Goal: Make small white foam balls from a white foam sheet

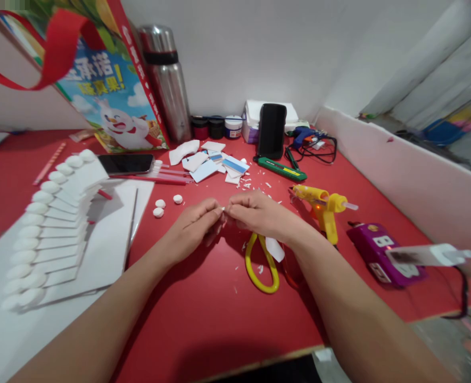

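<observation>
My left hand and my right hand meet over the middle of the red table. Both are closed in a pinch, with a tiny white piece showing between the fingertips; most of it is hidden and its kind is unclear. Left of my left hand lie three small white balls. Beneath my right wrist is a pair of scissors with yellow handles, partly covered. A white scrap rests beside them. Farther left stands a curved row of white strips topped with white rounded pieces, on a white board.
A yellow glue gun and a purple power strip sit to the right. Behind are a green cutter, an upright phone, cut card pieces, a flat phone, a steel flask and a gift bag.
</observation>
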Demonstrator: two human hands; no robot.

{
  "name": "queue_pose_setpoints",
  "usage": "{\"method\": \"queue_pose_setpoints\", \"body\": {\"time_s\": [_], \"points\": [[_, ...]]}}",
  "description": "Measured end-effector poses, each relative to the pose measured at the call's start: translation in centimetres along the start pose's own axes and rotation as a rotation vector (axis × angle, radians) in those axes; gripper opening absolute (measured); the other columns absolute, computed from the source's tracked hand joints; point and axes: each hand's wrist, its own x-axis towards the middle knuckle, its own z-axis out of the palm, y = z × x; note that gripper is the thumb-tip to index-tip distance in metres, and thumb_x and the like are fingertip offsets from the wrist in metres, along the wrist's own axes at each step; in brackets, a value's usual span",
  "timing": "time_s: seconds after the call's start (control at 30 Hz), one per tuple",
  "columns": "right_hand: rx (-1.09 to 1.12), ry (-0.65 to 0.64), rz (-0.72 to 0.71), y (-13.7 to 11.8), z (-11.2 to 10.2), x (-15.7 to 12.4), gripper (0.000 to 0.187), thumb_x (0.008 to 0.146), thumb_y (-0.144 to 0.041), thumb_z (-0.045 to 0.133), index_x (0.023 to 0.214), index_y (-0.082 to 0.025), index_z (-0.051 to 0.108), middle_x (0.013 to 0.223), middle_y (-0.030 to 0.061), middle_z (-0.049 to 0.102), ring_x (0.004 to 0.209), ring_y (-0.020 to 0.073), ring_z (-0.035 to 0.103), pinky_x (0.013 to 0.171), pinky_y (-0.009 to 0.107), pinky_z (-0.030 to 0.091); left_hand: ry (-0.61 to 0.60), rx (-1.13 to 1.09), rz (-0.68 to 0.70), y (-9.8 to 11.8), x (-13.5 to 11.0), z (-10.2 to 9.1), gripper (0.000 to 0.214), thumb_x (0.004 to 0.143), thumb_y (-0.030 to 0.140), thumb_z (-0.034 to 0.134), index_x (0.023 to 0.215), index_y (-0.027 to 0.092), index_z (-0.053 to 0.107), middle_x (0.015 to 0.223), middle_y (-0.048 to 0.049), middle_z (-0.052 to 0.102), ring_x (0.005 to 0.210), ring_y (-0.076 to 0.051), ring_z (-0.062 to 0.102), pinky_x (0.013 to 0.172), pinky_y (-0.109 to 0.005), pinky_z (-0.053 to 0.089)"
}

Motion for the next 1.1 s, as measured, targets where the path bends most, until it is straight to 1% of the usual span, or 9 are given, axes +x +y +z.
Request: {"method": "queue_pose_setpoints", "body": {"time_s": [0.13, 0.27, 0.4, 0.53, 0.67, 0.8, 0.87, 0.97, 1.1], "points": [[-0.065, 0.022, -0.02, -0.1, 0.2, 0.0, 0.027, 0.084, -0.028, 0.048, 0.059, -0.02, 0.04, 0.057, -0.0062, 0.04, 0.055, 0.0087, 0.037, 0.054, 0.026, 0.025, 0.003, 0.132, 0.061, -0.1, 0.0, -0.1, 0.033, 0.102, 0.039, 0.043, 0.075, 0.021, 0.044, 0.06, 0.0056, 0.046, 0.052, -0.01, 0.043, 0.053, -0.024, 0.035], [-0.093, 0.061, 0.079, -0.6, 0.6, 0.0, 0.026, 0.082, -0.024, 0.047, 0.058, -0.02, 0.041, 0.053, -0.0057, 0.039, 0.053, 0.0087, 0.035, 0.051, 0.027, 0.021, 0.093, 0.593, 0.263, 0.0, 0.2, -0.4, 0.028, 0.102, 0.032, 0.041, 0.077, 0.02, 0.046, 0.068, 0.0025, 0.049, 0.061, -0.013, 0.046, 0.06, -0.028, 0.034], [0.161, -0.034, 0.186, -0.9, 0.8, 0.0, 0.021, 0.082, -0.021, 0.043, 0.061, -0.02, 0.047, 0.049, -0.0077, 0.034, 0.045, 0.0075, 0.028, 0.045, 0.026, 0.018, 0.132, 1.087, 0.468, 0.4, 0.3, -0.7, 0.022, 0.1, 0.026, 0.04, 0.082, 0.019, 0.051, 0.076, -0.0025, 0.055, 0.065, -0.017, 0.047, 0.059, -0.031, 0.027], [0.324, -0.087, 0.184, -0.9, 0.5, 0.0, 0.023, 0.085, -0.021, 0.04, 0.064, -0.02, 0.05, 0.048, -0.009, 0.031, 0.042, 0.0075, 0.024, 0.044, 0.026, 0.017, 0.148, 1.184, 0.493, 0.7, 0.2, -0.7, 0.024, 0.101, 0.027, 0.038, 0.086, 0.018, 0.055, 0.081, -0.0053, 0.058, 0.067, -0.019, 0.05, 0.059, -0.032, 0.027], [0.004, 0.058, 0.035, -0.6, 0.6, 0.1, 0.025, 0.084, -0.02, 0.045, 0.059, -0.02, 0.042, 0.052, -0.0068, 0.035, 0.05, 0.0086, 0.033, 0.05, 0.027, 0.022, 0.161, 0.793, 0.338, 0.3, 0.2, -0.5, 0.026, 0.1, 0.033, 0.041, 0.081, 0.019, 0.052, 0.074, -0.0025, 0.057, 0.066, -0.016, 0.052, 0.061, -0.029, 0.034], [-0.316, 0.127, -0.125, -0.6, 0.6, 0.0, 0.027, 0.089, -0.02, 0.043, 0.062, -0.02, 0.041, 0.059, -0.0045, 0.042, 0.058, 0.0102, 0.039, 0.058, 0.028, 0.025, 0.037, -0.002, -0.126, 0.1, 0.6, -0.5, 0.049, 0.1, 0.049, 0.028, 0.074, 0.018, 0.056, 0.06, -0.0024, 0.057, 0.044, -0.012, 0.047, 0.043, -0.024, 0.03], [-0.391, 0.108, -0.145, -0.8, 0.6, -0.2, 0.026, 0.091, -0.02, 0.042, 0.065, -0.019, 0.042, 0.061, -0.004, 0.044, 0.059, 0.0104, 0.039, 0.059, 0.028, 0.024, -0.057, -0.285, -0.286, 0.3, 0.8, -0.7, 0.048, 0.098, 0.049, 0.03, 0.075, 0.017, 0.057, 0.056, -0.0036, 0.059, 0.036, -0.011, 0.044, 0.036, -0.022, 0.024], [-0.463, 0.061, -0.163, -1.0, 0.6, -0.5, 0.023, 0.094, -0.022, 0.042, 0.073, -0.019, 0.049, 0.066, -0.002, 0.052, 0.061, 0.0112, 0.042, 0.059, 0.027, 0.025, -0.128, -0.472, -0.36, 0.7, 0.8, -1.1, 0.036, 0.095, 0.039, 0.04, 0.073, 0.016, 0.057, 0.054, -0.0047, 0.061, 0.032, -0.01, 0.045, 0.033, -0.02, 0.024], [-0.527, 0.025, -0.182, -0.8, 0.7, -0.4, 0.025, 0.098, -0.025, 0.039, 0.078, -0.018, 0.053, 0.072, 0.0014, 0.059, 0.065, 0.0123, 0.048, 0.062, 0.027, 0.028, -0.134, -0.537, -0.329, 0.8, 0.5, -1.3, 0.029, 0.094, 0.031, 0.044, 0.072, 0.015, 0.056, 0.054, -0.0039, 0.06, 0.033, -0.008, 0.046, 0.033, -0.017, 0.026]]}}
